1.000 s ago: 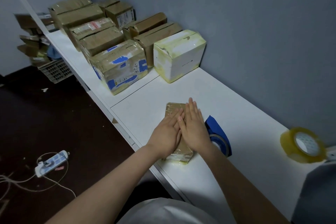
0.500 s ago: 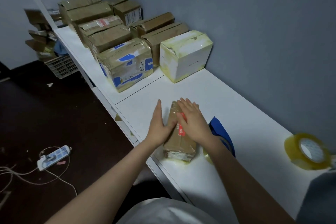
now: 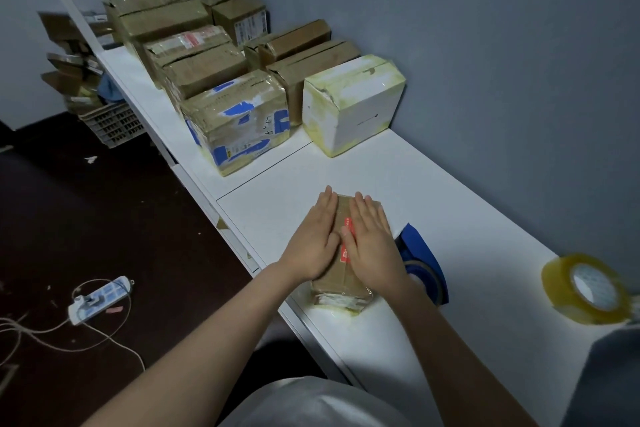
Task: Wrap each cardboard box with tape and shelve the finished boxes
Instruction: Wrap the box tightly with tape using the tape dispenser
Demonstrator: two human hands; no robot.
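Note:
A small brown cardboard box [image 3: 341, 282] wrapped in clear tape, with a red label, lies on the white shelf top [image 3: 450, 218] near its front edge. My left hand [image 3: 313, 239] lies flat on the box's left half, fingers straight. My right hand [image 3: 370, 243] presses flat on the right half beside it. A blue tape dispenser [image 3: 424, 260] lies just right of the box, partly hidden by my right wrist. A roll of yellowish clear tape [image 3: 588, 291] stands at the far right.
Several taped boxes stand in rows at the back left, among them a white box [image 3: 353, 104] and a brown box with blue patches [image 3: 239, 121]. A grey wall runs behind. On the dark floor lie a power strip [image 3: 100, 298] with cables and a crate [image 3: 110, 121].
My left hand moved from the box's left side onto its top. Both hands now lie flat side by side on the box. The view has shifted slightly.

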